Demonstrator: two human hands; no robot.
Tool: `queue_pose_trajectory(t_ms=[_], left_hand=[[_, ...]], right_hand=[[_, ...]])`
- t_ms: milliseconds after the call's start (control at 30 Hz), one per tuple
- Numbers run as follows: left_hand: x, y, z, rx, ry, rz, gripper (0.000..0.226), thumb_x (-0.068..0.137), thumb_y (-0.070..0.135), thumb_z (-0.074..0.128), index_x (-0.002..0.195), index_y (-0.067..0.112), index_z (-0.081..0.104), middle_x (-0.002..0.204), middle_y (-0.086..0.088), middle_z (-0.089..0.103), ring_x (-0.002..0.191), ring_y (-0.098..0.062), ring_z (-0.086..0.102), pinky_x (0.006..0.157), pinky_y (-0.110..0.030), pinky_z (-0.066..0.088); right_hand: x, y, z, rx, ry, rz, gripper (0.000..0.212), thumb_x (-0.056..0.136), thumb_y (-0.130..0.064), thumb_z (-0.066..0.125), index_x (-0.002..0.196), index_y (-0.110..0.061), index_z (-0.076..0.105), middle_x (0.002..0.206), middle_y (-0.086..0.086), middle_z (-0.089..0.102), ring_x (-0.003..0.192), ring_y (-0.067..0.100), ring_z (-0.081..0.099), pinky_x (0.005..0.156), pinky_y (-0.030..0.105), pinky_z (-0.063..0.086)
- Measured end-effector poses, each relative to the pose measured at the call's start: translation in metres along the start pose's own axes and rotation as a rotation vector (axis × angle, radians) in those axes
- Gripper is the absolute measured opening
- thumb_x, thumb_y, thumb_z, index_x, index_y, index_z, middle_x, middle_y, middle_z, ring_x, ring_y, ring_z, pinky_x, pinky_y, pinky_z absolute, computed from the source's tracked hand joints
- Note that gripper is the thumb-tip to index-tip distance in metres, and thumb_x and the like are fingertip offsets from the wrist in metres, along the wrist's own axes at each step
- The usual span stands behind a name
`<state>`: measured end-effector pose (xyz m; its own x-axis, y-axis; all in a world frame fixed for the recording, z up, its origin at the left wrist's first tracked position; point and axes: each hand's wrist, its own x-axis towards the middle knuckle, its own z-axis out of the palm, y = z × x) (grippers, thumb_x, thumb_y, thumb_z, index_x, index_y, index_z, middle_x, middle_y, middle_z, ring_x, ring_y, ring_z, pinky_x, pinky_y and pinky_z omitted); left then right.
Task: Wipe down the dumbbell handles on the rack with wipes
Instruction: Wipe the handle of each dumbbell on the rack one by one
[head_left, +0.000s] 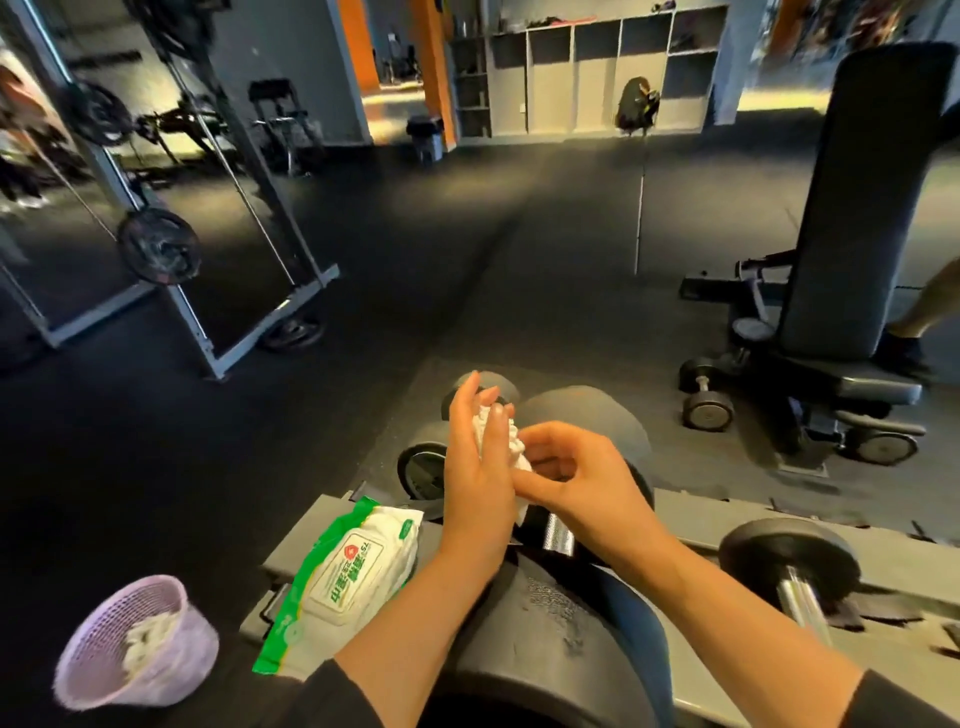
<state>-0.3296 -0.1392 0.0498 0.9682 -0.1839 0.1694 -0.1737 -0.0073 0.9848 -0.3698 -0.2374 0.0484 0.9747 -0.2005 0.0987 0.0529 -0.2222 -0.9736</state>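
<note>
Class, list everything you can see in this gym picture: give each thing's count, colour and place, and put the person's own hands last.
Wipe: one, white, crumpled between the two hands.
Wipes pack: one, green and white, on the rack's left end.
Dumbbell rack: one, grey, across the foreground.
Dumbbells on rack: several, black with chrome handles; one at right, one under the hands.
Basket: one, lilac mesh, bottom left on the floor, used wipes inside.
Bench: one, black, right side.
Floor dumbbell: one, black, under the bench.
Squat rack: one, grey, left.
Left hand: holds the wipe.
Right hand: pinches the wipe.
</note>
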Motion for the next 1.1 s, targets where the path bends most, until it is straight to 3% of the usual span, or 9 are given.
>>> queue_pose_trajectory(t_ms=[200,333,433,567,633,733,800,933,1100], left_hand=[[-0.003,0.002,0.010,0.044,-0.017,0.006,0.061,0.086,0.050,0.032,0.143,0.030,0.030,0.135,0.014,0.047,0.116,-0.001,0.052,0.080,-0.006,0.047],[-0.005,-0.001,0.009,0.095,0.063,0.009,0.053,0.089,0.051,0.031,0.137,0.030,0.037,0.130,0.011,0.055,0.109,-0.006,0.059,0.081,-0.016,0.051],[-0.006,-0.001,0.004,0.158,0.085,0.004,0.033,0.100,0.032,0.037,0.131,0.025,0.046,0.127,0.005,0.057,0.108,-0.007,0.060,0.090,-0.025,0.052],[-0.013,-0.002,-0.001,0.398,-0.180,-0.005,0.033,0.099,0.006,0.041,0.124,0.020,0.057,0.115,0.001,0.063,0.086,-0.002,0.061,0.067,-0.009,0.048],[-0.017,-0.003,-0.001,0.536,-0.263,-0.005,0.033,0.098,0.011,0.045,0.127,0.023,0.056,0.110,0.006,0.063,0.090,-0.004,0.058,0.068,0.001,0.039],[-0.019,0.001,0.003,0.716,-0.342,0.029,0.040,0.094,0.028,0.055,0.133,0.031,0.048,0.106,0.015,0.060,0.102,0.009,0.049,0.076,0.011,0.023],[-0.018,0.001,0.004,0.800,-0.410,0.062,0.051,0.092,0.031,0.057,0.140,0.032,0.039,0.114,0.014,0.056,0.111,0.005,0.046,0.087,0.002,0.021],[-0.016,-0.001,0.010,0.910,-0.488,0.000,0.056,0.097,0.013,0.049,0.146,0.033,0.029,0.145,0.009,0.037,0.134,-0.007,0.032,0.103,-0.017,0.023],[-0.016,0.002,0.017,0.948,-0.537,-0.052,0.058,0.098,0.006,0.043,0.146,0.034,0.027,0.154,0.012,0.021,0.142,-0.014,0.022,0.117,-0.042,0.021]], right_hand=[[-0.009,0.009,-0.007,0.061,-0.005,-0.046,0.042,0.080,-0.013,0.073,0.118,-0.023,0.059,0.086,0.001,0.071,0.081,0.016,0.069,0.078,0.032,0.058],[-0.013,0.019,-0.014,0.007,0.047,-0.066,0.037,0.081,-0.008,0.071,0.112,-0.026,0.062,0.098,-0.006,0.069,0.090,0.009,0.066,0.083,0.029,0.056],[-0.018,0.038,-0.034,-0.140,0.149,-0.004,0.029,0.084,-0.010,0.068,0.109,-0.024,0.067,0.103,-0.011,0.066,0.096,0.004,0.061,0.083,0.019,0.053],[-0.029,0.068,-0.057,-0.344,0.200,0.118,0.024,0.085,-0.006,0.063,0.101,-0.022,0.069,0.090,-0.009,0.064,0.082,0.006,0.058,0.066,0.008,0.042],[-0.034,0.085,-0.058,-0.469,0.192,0.200,0.023,0.085,-0.006,0.061,0.099,-0.021,0.071,0.092,0.000,0.068,0.082,0.013,0.059,0.069,0.017,0.046],[-0.038,0.107,-0.052,-0.527,0.194,0.287,0.021,0.085,-0.014,0.062,0.103,-0.021,0.070,0.102,0.005,0.070,0.095,0.022,0.062,0.083,0.033,0.050],[-0.037,0.115,-0.046,-0.507,0.218,0.288,0.023,0.086,-0.015,0.062,0.107,-0.020,0.069,0.106,0.005,0.069,0.099,0.023,0.061,0.084,0.030,0.048],[-0.029,0.124,-0.036,-0.333,0.293,0.276,0.029,0.087,-0.008,0.061,0.115,-0.014,0.067,0.112,0.005,0.067,0.102,0.021,0.061,0.085,0.023,0.044],[-0.019,0.131,-0.028,-0.186,0.322,0.254,0.026,0.080,-0.003,0.065,0.104,-0.012,0.071,0.101,0.002,0.069,0.092,0.016,0.061,0.082,0.021,0.047]])
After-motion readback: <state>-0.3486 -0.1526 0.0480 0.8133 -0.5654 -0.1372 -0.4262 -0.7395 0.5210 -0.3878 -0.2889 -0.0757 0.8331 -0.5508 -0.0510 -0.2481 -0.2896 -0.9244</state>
